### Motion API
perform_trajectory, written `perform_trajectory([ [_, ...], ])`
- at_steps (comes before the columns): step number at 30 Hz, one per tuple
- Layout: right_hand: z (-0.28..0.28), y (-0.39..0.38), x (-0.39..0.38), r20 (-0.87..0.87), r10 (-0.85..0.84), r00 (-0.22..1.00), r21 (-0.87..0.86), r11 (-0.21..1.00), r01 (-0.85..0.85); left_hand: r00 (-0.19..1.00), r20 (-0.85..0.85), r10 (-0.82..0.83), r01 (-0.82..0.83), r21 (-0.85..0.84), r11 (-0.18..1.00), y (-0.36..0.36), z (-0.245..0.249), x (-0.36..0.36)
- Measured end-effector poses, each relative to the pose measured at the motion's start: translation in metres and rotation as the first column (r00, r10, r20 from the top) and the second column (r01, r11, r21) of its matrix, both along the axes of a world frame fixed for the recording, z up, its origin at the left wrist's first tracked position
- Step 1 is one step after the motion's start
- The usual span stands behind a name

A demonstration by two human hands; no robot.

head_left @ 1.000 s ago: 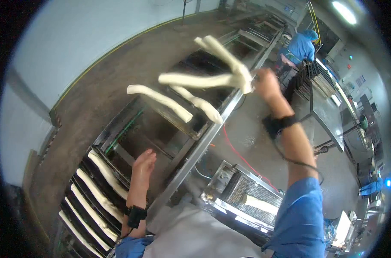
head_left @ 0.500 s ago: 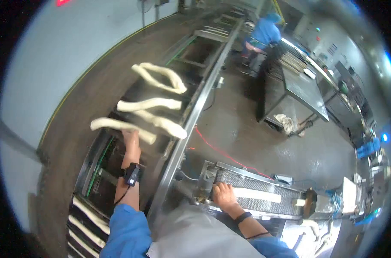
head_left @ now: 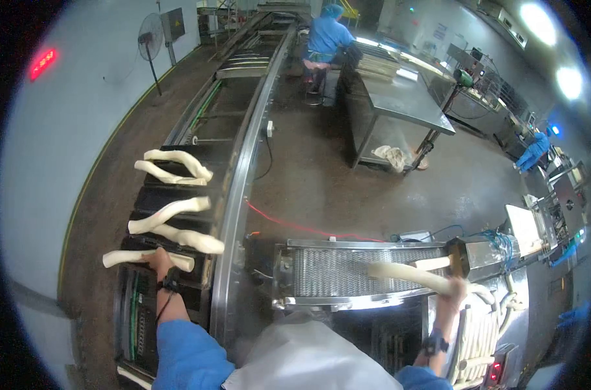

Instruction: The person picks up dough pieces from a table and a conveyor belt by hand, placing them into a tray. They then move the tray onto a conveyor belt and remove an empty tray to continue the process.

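Observation:
My left hand (head_left: 157, 260) is closed round a pale dough strip (head_left: 123, 258) over the dark trays on the left line. Just beyond it, two more strips (head_left: 172, 213) lie close together on a tray, and another pair (head_left: 178, 162) sits farther up. On the right, my right hand (head_left: 453, 290) grips the near end of a long dough strip (head_left: 406, 272), which stretches left above the mesh conveyor (head_left: 334, 273). Motion blurs this hand. A shorter piece (head_left: 433, 263) lies at the conveyor's machine end.
Several dough strips (head_left: 474, 335) lie on a metal surface at lower right. A metal rail (head_left: 243, 169) runs beside the tray line. One person in blue (head_left: 326, 39) stands near a steel table (head_left: 406, 107); another (head_left: 535, 151) is far right.
My right hand has moved right from the conveyor's left end and now holds a strip. The strip on the mesh is no longer there. My left hand stays at its strip; the view has shifted.

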State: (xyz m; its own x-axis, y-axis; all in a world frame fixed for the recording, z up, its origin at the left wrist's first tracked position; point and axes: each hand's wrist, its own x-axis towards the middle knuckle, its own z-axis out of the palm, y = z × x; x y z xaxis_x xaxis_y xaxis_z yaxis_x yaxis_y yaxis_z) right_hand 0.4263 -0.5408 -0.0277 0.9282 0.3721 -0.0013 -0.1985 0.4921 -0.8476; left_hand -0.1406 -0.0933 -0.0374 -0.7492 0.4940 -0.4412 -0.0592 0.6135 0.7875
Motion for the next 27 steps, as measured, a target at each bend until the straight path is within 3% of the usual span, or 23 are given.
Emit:
perform_trajectory([
  [1, 0.014, -0.033, -0.002, 0.126, -0.025, 0.992, -0.024, 0.999, 0.028, 0.978, -0.209, 0.002, 0.002, 0.02, 1.0, 0.024, -0.089, -0.037],
  [3, -0.021, -0.098, 0.006, 0.226, -0.495, 0.839, -0.023, 0.859, 0.512, 0.975, -0.216, -0.042, 0.049, 0.026, 0.998, -0.002, -0.098, -0.041],
  [4, -0.036, -0.136, 0.013, 0.183, -0.566, 0.804, -0.085, 0.806, 0.586, 0.97, -0.226, -0.085, 0.094, 0.028, 0.995, -0.017, -0.099, -0.044],
  [6, -0.089, -0.209, 0.02, 0.037, -0.571, 0.82, -0.223, 0.795, 0.563, 0.946, -0.293, -0.141, 0.126, -0.069, 0.99, -0.038, -0.114, -0.041],
  [8, -0.151, -0.266, 0.021, -0.186, -0.47, 0.863, -0.339, 0.855, 0.392, 0.913, -0.385, -0.132, 0.084, -0.139, 0.987, -0.056, -0.127, -0.026],
  [9, -0.187, -0.284, 0.022, -0.317, -0.331, 0.889, -0.334, 0.916, 0.222, 0.931, -0.335, -0.147, 0.146, -0.03, 0.989, -0.067, -0.108, -0.007],
  [10, -0.228, -0.311, 0.037, -0.397, 0.182, 0.9, -0.172, 0.948, -0.267, 0.947, -0.289, -0.141, 0.167, 0.067, 0.984, -0.089, -0.086, 0.011],
  [12, -0.209, -0.21, 0.023, -0.524, -0.296, 0.799, -0.475, 0.88, 0.016, 0.724, -0.628, -0.286, 0.34, -0.037, 0.94, -0.103, -0.073, 0.037],
  [13, -0.275, -0.211, 0.063, -0.552, -0.144, 0.821, -0.333, 0.941, -0.059, 0.732, -0.628, -0.263, 0.295, -0.056, 0.954, -0.108, -0.065, 0.049],
  [14, -0.342, -0.215, 0.104, -0.563, 0.015, 0.826, -0.188, 0.971, -0.146, 0.747, -0.587, -0.314, 0.404, 0.025, 0.915, -0.109, -0.058, 0.059],
  [15, -0.311, -0.163, 0.096, -0.516, -0.052, 0.855, -0.343, 0.927, -0.15, 0.75, -0.55, -0.368, 0.506, 0.119, 0.854, -0.105, -0.053, 0.069],
  [16, -0.237, -0.084, 0.064, -0.467, -0.112, 0.877, -0.492, 0.857, -0.153, 0.745, -0.514, -0.424, 0.593, 0.221, 0.774, -0.1, -0.048, 0.081],
  [18, -0.169, -0.013, 0.036, -0.177, 0.287, 0.941, -0.375, 0.865, -0.334, 0.722, -0.503, -0.475, 0.48, -0.13, 0.868, -0.091, -0.035, 0.1],
  [20, -0.153, 0.04, 0.027, -0.117, 0.24, 0.964, -0.501, 0.824, -0.265, 0.801, -0.465, -0.377, 0.406, -0.04, 0.913, -0.086, -0.062, 0.094],
  [21, -0.148, 0.059, 0.032, -0.094, 0.329, 0.94, -0.544, 0.773, -0.325, 0.881, -0.374, -0.29, 0.335, 0.058, 0.94, -0.087, -0.076, 0.088],
  [22, -0.137, 0.08, 0.03, -0.097, 0.351, 0.932, -0.545, 0.765, -0.345, 0.941, -0.271, -0.203, 0.25, 0.15, 0.957, -0.095, -0.059, 0.09],
  [23, -0.124, 0.095, 0.024, -0.062, 0.43, 0.901, -0.666, 0.654, -0.358, 0.962, -0.082, -0.262, 0.273, 0.185, 0.944, -0.106, -0.043, 0.095],
  [24, -0.117, 0.107, 0.021, -0.039, 0.509, 0.86, -0.773, 0.53, -0.349, 0.964, -0.082, -0.254, 0.265, 0.183, 0.947, -0.111, -0.039, 0.097],
  [26, -0.15, 0.136, 0.034, 0.318, 0.636, 0.703, -0.811, 0.566, -0.146, 0.834, -0.379, -0.402, 0.444, 0.025, 0.896, -0.12, -0.041, 0.099],
  [27, -0.154, 0.15, 0.033, 0.331, 0.669, 0.666, -0.808, 0.566, -0.166, 0.818, -0.407, -0.406, 0.469, 0.063, 0.881, -0.122, -0.046, 0.097],
])
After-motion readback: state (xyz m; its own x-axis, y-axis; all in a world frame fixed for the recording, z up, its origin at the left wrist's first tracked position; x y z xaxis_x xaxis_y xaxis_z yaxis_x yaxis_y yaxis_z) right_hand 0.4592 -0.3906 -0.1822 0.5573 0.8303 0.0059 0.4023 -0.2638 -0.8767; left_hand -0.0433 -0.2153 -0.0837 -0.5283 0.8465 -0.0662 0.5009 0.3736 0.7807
